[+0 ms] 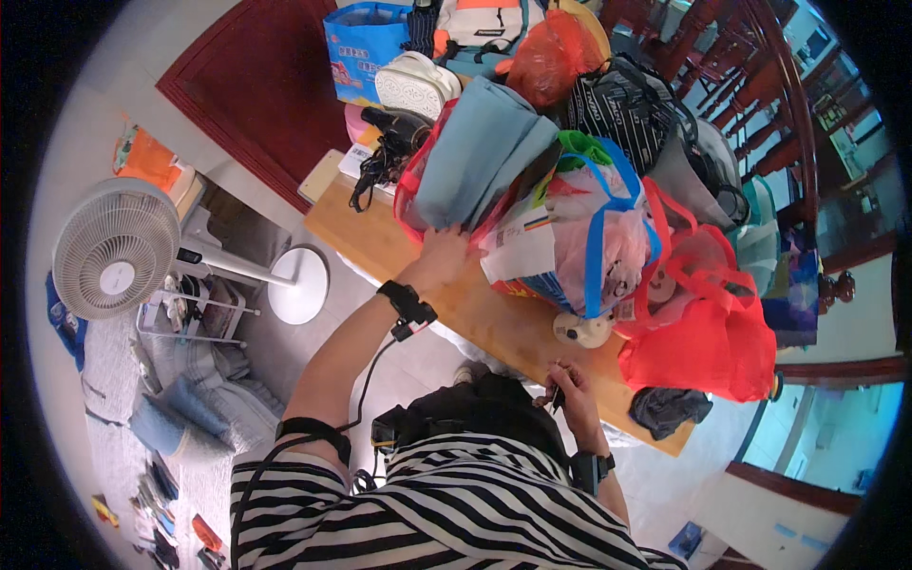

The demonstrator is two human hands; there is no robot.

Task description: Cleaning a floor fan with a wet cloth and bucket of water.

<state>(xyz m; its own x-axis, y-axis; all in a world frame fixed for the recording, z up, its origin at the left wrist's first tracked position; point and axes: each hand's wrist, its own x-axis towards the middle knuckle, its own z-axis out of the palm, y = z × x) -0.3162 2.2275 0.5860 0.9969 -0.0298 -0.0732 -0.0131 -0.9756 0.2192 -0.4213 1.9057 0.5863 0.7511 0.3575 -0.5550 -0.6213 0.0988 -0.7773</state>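
My left hand [443, 255] reaches to the near end of a red bag [407, 214] on a wooden table [513, 324]. Its fingertips touch the lower end of a folded blue-grey cloth [477, 149] that sticks out of this bag. Whether the fingers grip the cloth or the bag's edge cannot be told. Close to my body, over the table's near edge, my right hand [576, 399] holds a small dark object [556, 396], too small to name. A clear plastic bag with blue handles [605, 242] stands between the hands, a white roll [583, 330] before it.
Red bags [702, 349] and a crumpled black cloth [668, 412] lie to the right. Behind are a black backpack [623, 107], a white case [417, 84], a hair dryer [395, 128] and a blue bag [363, 53]. A standing fan [117, 249] is at the left, a wooden railing [791, 92] at the right.
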